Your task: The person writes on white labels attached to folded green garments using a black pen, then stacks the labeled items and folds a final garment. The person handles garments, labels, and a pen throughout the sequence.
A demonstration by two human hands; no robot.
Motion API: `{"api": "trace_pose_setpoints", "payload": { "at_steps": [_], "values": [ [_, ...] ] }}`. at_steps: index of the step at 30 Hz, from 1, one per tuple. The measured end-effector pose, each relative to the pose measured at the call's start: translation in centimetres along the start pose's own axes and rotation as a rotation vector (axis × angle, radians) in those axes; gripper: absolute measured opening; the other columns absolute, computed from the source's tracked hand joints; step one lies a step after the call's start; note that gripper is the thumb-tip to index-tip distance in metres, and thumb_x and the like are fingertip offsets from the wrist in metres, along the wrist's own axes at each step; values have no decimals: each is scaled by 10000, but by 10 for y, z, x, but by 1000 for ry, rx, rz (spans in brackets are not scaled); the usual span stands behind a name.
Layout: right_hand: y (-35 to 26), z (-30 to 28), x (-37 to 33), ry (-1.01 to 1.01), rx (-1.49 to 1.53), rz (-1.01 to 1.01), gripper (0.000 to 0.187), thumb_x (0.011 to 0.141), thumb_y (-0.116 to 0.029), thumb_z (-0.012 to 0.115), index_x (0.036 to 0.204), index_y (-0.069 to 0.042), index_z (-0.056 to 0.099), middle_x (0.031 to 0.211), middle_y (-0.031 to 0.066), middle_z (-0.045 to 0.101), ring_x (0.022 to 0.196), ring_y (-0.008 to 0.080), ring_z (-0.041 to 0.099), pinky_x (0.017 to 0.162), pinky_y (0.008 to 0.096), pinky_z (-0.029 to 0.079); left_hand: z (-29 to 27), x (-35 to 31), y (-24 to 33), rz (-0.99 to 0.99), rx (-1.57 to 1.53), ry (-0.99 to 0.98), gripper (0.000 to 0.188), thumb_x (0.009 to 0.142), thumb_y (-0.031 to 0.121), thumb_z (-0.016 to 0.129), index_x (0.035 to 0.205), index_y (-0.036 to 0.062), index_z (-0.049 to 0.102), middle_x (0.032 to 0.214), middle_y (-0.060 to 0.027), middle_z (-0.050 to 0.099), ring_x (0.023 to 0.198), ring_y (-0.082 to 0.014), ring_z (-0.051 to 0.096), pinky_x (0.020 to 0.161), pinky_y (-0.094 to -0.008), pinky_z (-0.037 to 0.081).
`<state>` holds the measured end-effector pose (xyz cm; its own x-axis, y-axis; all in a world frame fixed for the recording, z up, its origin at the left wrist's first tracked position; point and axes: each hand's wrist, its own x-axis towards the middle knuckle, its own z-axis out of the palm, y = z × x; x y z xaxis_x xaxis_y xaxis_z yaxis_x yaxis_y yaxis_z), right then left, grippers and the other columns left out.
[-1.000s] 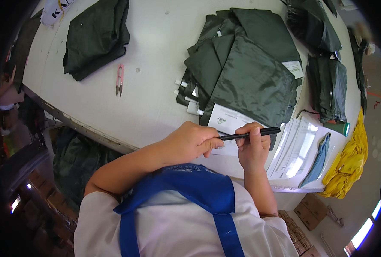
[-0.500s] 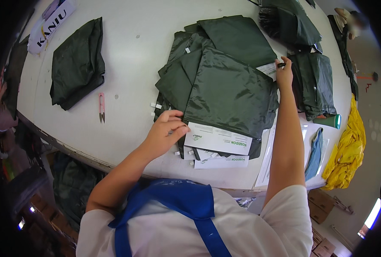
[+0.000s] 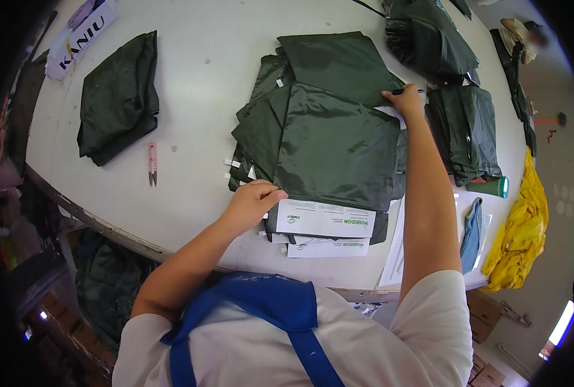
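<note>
A loose pile of dark green folded fabric pouches [image 3: 338, 148] lies in front of me, shiny and overlapping. From the front pouch's lower edge sticks out a white printed card [image 3: 325, 219], with another card [image 3: 329, 249] beneath. My left hand [image 3: 251, 205] is closed at that pouch's lower left corner, thumb and fingers pressed together on it. At the far right, my right hand [image 3: 406, 102] is closed on the right corner of the upper pouch [image 3: 338, 64]. A small black thing shows at its fingertips; its kind is unclear. Small white tags [image 3: 233, 163] peek out along the left side.
Pink-handled thread snips [image 3: 152, 164] and a folded green fabric bundle [image 3: 120, 97] lie to the left. More green packs [image 3: 464, 129] stand right, beside a green cylinder [image 3: 490, 187], blue cloth strip [image 3: 473, 235] and yellow fabric [image 3: 519, 232]. The white table's [image 3: 196, 193] curved edge runs near me.
My right hand has moved left and a little nearer, and the upper pouch has shifted left. My left hand has gone slightly down, its fingers now closer together. The front pouch lies straighter.
</note>
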<state>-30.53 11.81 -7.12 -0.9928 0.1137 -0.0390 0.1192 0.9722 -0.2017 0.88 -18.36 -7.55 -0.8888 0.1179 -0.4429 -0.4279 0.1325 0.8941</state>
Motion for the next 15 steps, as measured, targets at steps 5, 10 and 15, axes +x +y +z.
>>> {"api": "trace_pose_setpoints", "payload": {
  "at_steps": [5, 10, 15],
  "values": [
    [-8, -23, -3, 127, -49, -125, 446, 772, -397, 696, 1061, -81, 571, 1027, 184, 635, 981, 374, 592, 803, 434, 473, 0, -5, -2, 15, -3, 9, 220, 879, 184, 601, 899, -20, 682, 830, -42, 575, 736, -109, 532, 637, -241, 439],
    [-38, -123, -37, 517, 30, -315, 283, 848, -335, 624, 1026, -116, 605, 958, 159, 645, 914, 368, 607, 758, 432, 474, 4, -1, -8, 21, -22, 18, 239, 868, 214, 620, 894, -15, 685, 827, -44, 580, 680, -103, 532, 593, -238, 444],
    [-48, -203, -68, 854, 195, -551, 250, 843, -288, 680, 977, -80, 649, 798, 134, 654, 724, 227, 636, 655, 306, 483, 5, 1, -14, 76, 33, 68, 256, 860, 229, 640, 884, -21, 686, 804, -51, 584, 619, -105, 531, 557, -248, 437]
  ]
}}
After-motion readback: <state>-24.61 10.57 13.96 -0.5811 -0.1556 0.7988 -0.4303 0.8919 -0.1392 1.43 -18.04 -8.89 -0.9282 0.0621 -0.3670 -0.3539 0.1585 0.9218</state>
